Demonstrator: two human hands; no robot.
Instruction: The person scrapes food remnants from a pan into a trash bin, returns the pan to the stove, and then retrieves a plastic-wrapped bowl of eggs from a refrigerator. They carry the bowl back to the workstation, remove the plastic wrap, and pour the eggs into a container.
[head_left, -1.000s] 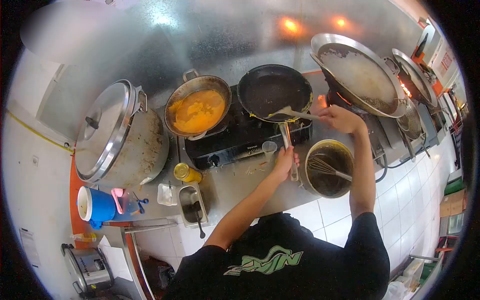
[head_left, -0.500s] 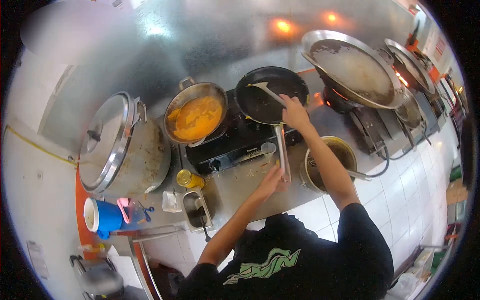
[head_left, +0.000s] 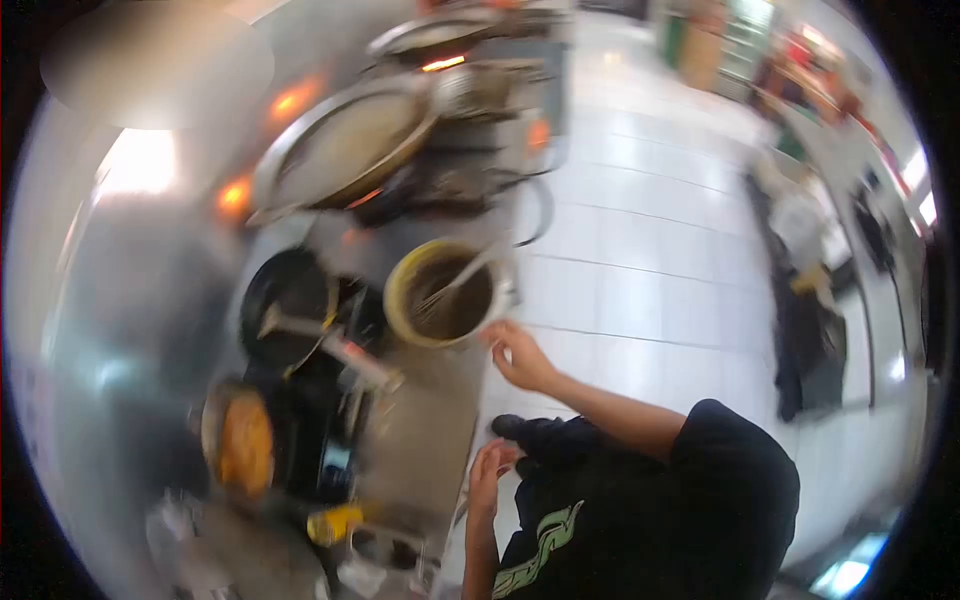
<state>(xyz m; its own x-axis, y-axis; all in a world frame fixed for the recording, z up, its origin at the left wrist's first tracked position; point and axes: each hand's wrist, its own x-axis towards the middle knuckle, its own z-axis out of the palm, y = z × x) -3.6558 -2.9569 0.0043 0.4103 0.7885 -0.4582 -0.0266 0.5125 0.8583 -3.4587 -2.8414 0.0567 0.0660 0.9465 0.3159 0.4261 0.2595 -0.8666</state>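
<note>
My right hand [head_left: 518,356] hangs beside the yellow-rimmed pot [head_left: 400,318], thumb and fingers apart with nothing in them. A whisk [head_left: 452,290] leans in this pot over dark contents. Close to my body, my left hand [head_left: 490,468] is loosely bent and appears to hold nothing; its fingertips are blurred. The black frying pan [head_left: 268,300] sits on the stove with a spatula [head_left: 300,325] lying across it, handle toward the counter edge. Neither hand touches the pan.
A pan of orange food [head_left: 246,445] stands near the frying pan. Large woks [head_left: 350,145] and burner flames [head_left: 443,63] line the far counter. A yellow can [head_left: 335,524] and metal container [head_left: 385,545] are at the near end. White floor tiles [head_left: 640,270] lie to the right.
My view has swung right along the counter. My right hand has let go of the spatula, which now rests on the pan. My left hand has left the pan's handle.
</note>
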